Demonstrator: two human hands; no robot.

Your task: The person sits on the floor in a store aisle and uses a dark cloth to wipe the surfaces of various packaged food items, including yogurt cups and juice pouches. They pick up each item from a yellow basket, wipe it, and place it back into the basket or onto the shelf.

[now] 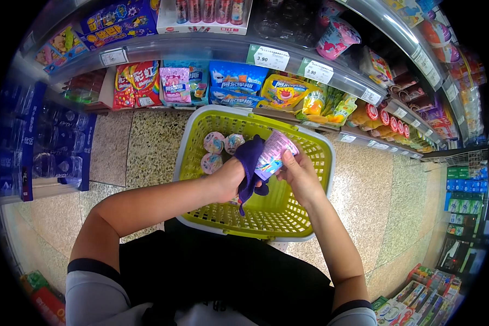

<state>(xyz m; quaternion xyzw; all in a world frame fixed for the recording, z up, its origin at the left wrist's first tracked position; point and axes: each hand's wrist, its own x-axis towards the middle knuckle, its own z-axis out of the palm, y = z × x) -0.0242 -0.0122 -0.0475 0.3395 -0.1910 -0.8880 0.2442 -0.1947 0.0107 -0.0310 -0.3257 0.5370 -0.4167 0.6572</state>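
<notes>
Over a yellow-green plastic basket (187, 157) with a pale rim, my right hand (301, 176) grips a pink printed cup (276, 153), tilted on its side. A purple cloth (248, 157) is bunched in my left hand (228, 179) and pressed against the cup's left side. The cloth hides most of that hand's fingers. Inside the basket's left half sit several round tubs (214, 142) with pink and white lids, to the left of my left hand.
Shelves of bagged sweets (239, 81) run across the front. Another pink cup (337, 41) sits on the upper shelf. Blue-wrapped packs of bottles (60, 146) stand at the left. Boxed goods (418, 299) lie low at the right. Speckled tile floor (358, 217) surrounds the basket.
</notes>
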